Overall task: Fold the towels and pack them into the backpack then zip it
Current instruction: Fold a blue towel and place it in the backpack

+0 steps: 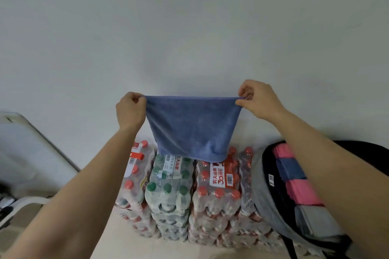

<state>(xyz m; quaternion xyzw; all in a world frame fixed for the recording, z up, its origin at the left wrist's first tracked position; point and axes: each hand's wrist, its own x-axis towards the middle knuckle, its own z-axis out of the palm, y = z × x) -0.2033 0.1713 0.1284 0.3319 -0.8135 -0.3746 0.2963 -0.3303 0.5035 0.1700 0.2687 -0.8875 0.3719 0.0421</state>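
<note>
One blue towel [192, 126], long side horizontal

Shrink-wrapped bottled water packs [189, 195] stacked against white wall [189, 27].

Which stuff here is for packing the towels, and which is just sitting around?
For the job: blue towel, held by left hand and right hand; backpack; folded towels inside it.
Just lying about: packs of water bottles; white object at left.

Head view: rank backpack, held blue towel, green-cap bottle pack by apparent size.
1. Backpack, though the right arm hides part.
2. Blue towel; held up nearer the camera, so its lead over the pack is unsure.
3. Green-cap pack.
</note>
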